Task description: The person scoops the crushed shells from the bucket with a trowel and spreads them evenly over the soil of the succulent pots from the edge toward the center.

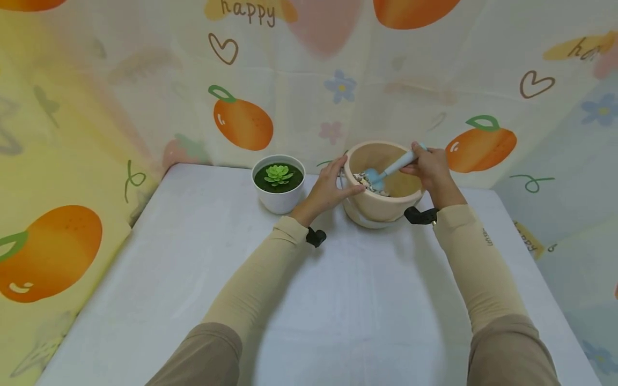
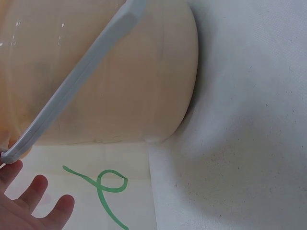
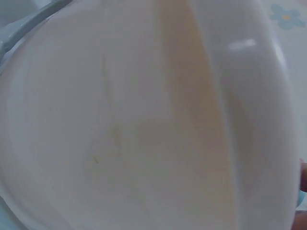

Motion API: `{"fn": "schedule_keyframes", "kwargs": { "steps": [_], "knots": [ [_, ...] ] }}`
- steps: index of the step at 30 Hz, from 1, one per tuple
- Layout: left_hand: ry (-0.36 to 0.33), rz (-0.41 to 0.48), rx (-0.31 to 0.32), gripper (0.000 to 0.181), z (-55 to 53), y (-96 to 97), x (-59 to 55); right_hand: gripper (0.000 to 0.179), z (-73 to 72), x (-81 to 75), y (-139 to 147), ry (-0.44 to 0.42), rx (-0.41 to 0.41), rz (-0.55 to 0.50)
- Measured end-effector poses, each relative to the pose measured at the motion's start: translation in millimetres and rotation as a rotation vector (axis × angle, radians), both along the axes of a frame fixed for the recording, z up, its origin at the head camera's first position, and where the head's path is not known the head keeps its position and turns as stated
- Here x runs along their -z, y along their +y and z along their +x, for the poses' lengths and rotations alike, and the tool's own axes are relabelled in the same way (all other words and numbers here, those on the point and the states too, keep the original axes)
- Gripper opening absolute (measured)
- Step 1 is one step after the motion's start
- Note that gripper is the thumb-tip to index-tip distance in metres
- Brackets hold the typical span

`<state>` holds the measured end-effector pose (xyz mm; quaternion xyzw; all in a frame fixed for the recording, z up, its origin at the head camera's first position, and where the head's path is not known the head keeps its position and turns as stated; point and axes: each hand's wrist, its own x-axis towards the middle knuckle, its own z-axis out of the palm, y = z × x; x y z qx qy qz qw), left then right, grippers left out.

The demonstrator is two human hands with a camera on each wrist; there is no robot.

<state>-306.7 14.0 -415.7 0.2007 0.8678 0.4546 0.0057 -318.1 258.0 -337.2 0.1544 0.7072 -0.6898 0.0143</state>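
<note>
Orange-print cloth (image 1: 299, 107) backs the white table (image 1: 338, 300) on my feed, with the bucket (image 1: 379, 208) right of frame centre and the plant (image 1: 278, 185) left of it. I see the left hand (image 1: 328, 186), fingers apart, on the bucket's rim and the right hand (image 1: 431, 167) clamped on the scoop (image 1: 395, 166), its head in grit (image 1: 359, 178).

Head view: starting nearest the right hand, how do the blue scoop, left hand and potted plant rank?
1. Blue scoop: in the right hand.
2. Left hand: at the bucket's left rim.
3. Potted plant: farthest left.
</note>
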Motion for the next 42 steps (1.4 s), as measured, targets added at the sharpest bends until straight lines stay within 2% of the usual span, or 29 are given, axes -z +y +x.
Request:
{"fn": "schedule_keyframes", "kwargs": {
  "steps": [4,13,24,30,36,42],
  "knots": [
    [-0.006,-0.003,-0.004,0.095,-0.3,-0.6,0.2,0.055,-1.2,-0.4,2,-0.008,0.013,-0.065],
    [-0.004,0.02,-0.011,0.095,-3.1,-1.0,1.1,0.032,-2.0,-5.6,10,-0.022,0.056,-0.261],
    [0.001,0.012,-0.01,0.095,-4.8,-1.2,1.1,0.035,2.8,-9.7,27,-0.042,0.126,-0.47],
    [-0.003,0.023,-0.01,0.095,-5.1,-0.2,-0.1,0.024,7.4,-9.5,33,-0.002,0.159,-0.599],
    [0.003,0.023,-0.006,0.095,-3.7,1.4,0.9,0.024,11.7,-6.8,37,0.004,0.18,-0.638],
    [0.031,0.055,-0.017,0.096,-2.4,4.4,7.1,0.026,16.0,-5.1,40,0.055,0.201,-0.66]
  ]
}}
